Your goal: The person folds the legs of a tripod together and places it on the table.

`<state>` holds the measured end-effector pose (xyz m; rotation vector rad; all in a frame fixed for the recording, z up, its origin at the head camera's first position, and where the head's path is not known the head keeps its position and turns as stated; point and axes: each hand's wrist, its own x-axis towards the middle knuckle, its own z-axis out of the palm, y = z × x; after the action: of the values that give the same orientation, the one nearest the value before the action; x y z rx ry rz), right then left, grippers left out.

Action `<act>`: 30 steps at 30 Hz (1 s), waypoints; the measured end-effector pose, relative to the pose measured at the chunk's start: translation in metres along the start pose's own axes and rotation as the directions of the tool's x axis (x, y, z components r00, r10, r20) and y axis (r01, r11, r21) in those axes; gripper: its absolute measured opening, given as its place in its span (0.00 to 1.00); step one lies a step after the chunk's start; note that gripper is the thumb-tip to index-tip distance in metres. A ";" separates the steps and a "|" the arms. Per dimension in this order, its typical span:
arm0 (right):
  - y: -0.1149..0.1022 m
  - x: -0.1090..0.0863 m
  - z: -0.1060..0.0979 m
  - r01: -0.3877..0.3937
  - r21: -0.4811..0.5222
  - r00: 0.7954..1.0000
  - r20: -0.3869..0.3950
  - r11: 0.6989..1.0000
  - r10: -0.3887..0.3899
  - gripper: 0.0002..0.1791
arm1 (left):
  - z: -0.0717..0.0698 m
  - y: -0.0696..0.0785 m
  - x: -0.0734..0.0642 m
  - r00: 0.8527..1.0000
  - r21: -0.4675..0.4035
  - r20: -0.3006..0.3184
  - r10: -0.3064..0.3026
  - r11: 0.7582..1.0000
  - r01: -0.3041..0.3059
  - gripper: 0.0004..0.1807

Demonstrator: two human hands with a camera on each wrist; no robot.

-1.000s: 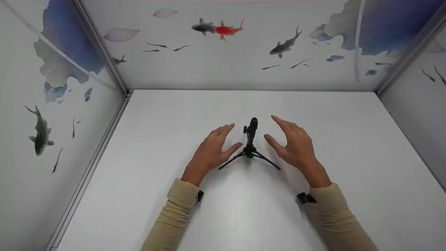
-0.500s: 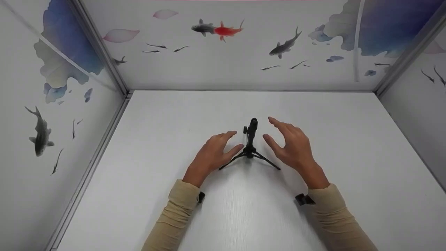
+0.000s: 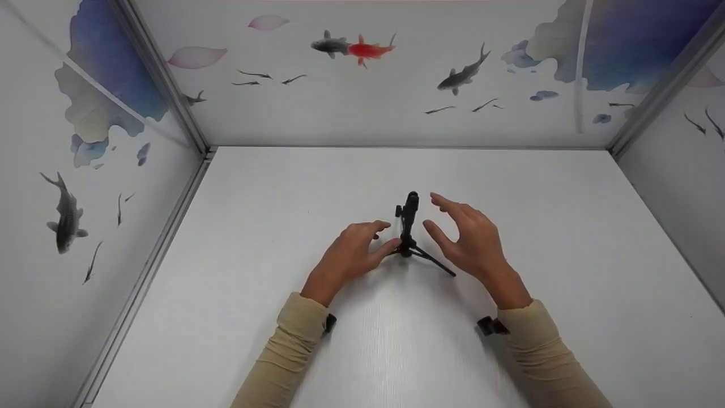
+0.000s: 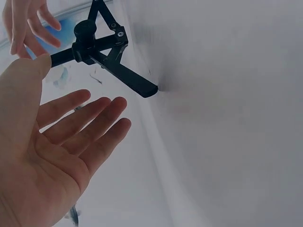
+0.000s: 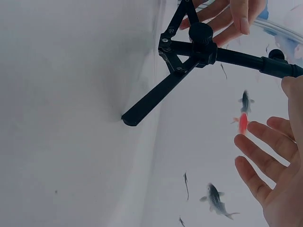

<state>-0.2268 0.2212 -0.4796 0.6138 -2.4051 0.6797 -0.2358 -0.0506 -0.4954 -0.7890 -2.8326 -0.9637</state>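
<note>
A small black tripod (image 3: 409,226) stands upright on its spread legs near the middle of the white table. My left hand (image 3: 346,254) is at its left, palm inward and fingers loosely spread. In the head view that thumb covers most of the tripod's left leg; whether it touches cannot be told. My right hand (image 3: 474,241) hovers at the tripod's right with a gap between, thumb apart from the fingers. The right wrist view shows a round knob (image 5: 200,33) at the leg hub, a leg (image 5: 154,99) reaching the table and the centre tube (image 5: 239,59).
White walls (image 3: 362,119) printed with fish and blue patches enclose the table (image 3: 283,181) at the back and sides. Grey metal posts (image 3: 187,113) stand at the back corners. Both sleeves (image 3: 303,317) have a small black device at the cuff.
Both hands have moved inward toward the tripod. The left fingers have bent more, and its thumb now overlaps the left leg. The tripod stays where it was.
</note>
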 end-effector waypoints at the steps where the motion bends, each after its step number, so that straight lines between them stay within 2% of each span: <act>1: -0.001 0.000 0.000 0.004 0.001 1.000 -0.001 1.000 -0.004 0.31 | 0.001 0.000 0.000 1.000 -0.006 0.001 0.006 1.000 -0.006 0.32; 10: -0.006 0.000 0.003 0.043 -0.008 0.999 -0.006 0.999 -0.043 0.30 | 0.004 0.005 0.003 0.999 -0.074 0.032 0.036 0.997 -0.033 0.21; 18: -0.011 0.000 0.006 0.063 0.033 0.998 -0.019 0.997 -0.062 0.28 | 0.007 0.007 0.004 0.996 -0.083 0.032 0.078 0.994 -0.075 0.11; 30: -0.021 0.002 0.011 0.053 0.122 0.998 -0.025 0.991 -0.050 0.20 | 0.010 0.010 0.003 0.996 -0.089 0.004 0.088 0.992 -0.087 0.09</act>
<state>-0.2207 0.1979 -0.4788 0.7128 -2.3321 0.8130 -0.2325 -0.0368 -0.4970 -0.9193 -2.7520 -1.0817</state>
